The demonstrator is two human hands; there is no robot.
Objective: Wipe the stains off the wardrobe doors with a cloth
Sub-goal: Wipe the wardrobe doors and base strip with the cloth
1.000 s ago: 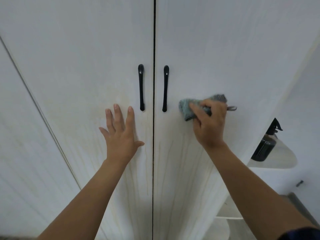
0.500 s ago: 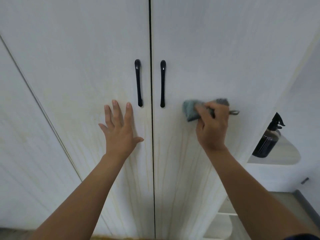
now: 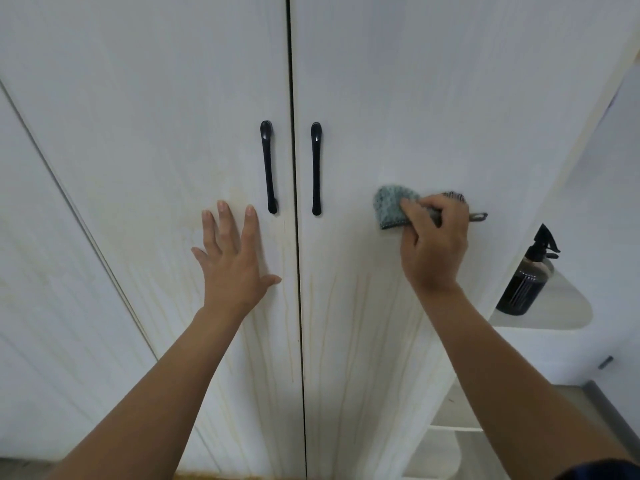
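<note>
Domestic room: white wood-grain wardrobe doors with black bar handles at 12 o'clock; rounded white shelf carrying dark spray bottle at 3 o'clock.

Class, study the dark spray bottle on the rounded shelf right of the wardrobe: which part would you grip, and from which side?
Probably the round body of the spray bottle, wrapped from the open front of the shelf. It stands upright, the wardrobe closes off its left, and the trigger head on top is narrow and awkward.

Bunched grey-green cloth lies against the white right wardrobe door, at three o'clock from the foot of its black handle; yellowish drip stains streak the door at six o'clock.
</note>
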